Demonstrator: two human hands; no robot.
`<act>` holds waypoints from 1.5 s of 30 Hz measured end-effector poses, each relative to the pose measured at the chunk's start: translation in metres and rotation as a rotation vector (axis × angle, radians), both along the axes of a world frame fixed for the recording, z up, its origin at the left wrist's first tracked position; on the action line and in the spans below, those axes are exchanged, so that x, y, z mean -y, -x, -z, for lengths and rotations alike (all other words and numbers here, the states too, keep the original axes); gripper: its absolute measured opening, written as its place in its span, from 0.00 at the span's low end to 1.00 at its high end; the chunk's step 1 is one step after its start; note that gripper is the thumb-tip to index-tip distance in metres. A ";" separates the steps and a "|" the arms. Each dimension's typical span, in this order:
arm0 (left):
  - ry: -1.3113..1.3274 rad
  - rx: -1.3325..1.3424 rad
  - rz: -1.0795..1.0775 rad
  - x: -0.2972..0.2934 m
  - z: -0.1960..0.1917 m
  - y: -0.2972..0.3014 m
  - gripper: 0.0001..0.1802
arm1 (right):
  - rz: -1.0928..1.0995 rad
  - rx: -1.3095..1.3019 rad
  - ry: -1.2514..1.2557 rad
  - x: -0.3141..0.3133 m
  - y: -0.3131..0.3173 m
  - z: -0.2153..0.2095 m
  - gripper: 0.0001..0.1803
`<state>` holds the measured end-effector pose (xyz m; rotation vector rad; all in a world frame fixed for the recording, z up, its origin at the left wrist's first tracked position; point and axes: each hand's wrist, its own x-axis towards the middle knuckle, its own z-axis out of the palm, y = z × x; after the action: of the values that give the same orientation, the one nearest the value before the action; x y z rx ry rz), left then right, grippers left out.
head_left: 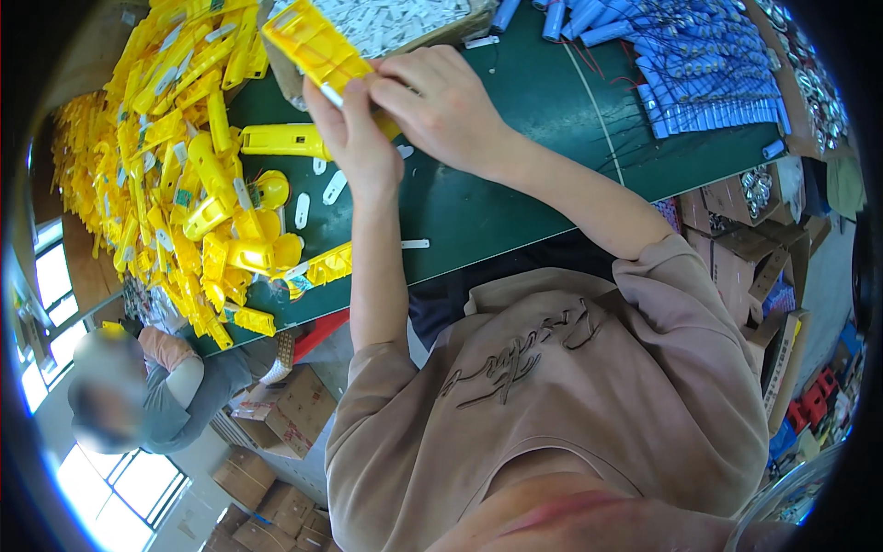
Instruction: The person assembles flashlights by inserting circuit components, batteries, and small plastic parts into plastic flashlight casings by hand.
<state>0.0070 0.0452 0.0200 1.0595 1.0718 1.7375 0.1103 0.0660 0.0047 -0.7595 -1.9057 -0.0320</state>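
Note:
My left hand [366, 152] is closed around a long yellow plastic housing [308, 41], its hollow, ribbed inside showing. My right hand [446, 110] is closed too, its thumb and fingers pinching the near end of that housing; a small white piece shows beside my left thumb. Just below my hands, another yellow housing [276, 141] lies on the green table [515, 184]. Several flat white strips with rounded ends [334, 188] are scattered next to it. What lies between my fingertips is partly hidden.
A big heap of yellow plastic parts [156, 156] covers the table's left side. A box of small white pieces [395, 28] stands at the far edge. Blue battery cells with wires [699, 87] are piled at right. Another person [184, 386] sits at left; cartons [736, 230] stand at right.

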 end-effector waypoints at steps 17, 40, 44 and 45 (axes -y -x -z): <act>-0.063 -0.218 0.270 0.006 -0.013 0.001 0.28 | 0.298 0.508 0.379 -0.067 -0.127 -0.004 0.07; -0.004 -0.249 0.331 0.011 -0.005 -0.004 0.31 | 0.015 -0.059 0.768 -0.007 -0.090 -0.053 0.14; 0.029 -0.252 0.387 0.013 -0.005 -0.012 0.31 | -0.187 -0.243 0.700 -0.005 -0.057 -0.066 0.15; 0.045 -0.272 0.387 0.012 -0.003 -0.013 0.31 | -0.168 -0.269 0.670 -0.008 -0.051 -0.063 0.15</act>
<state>0.0205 0.0333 0.0232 1.4003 0.9827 1.2817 0.1614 0.0745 0.0675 -0.9773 -1.7101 0.8075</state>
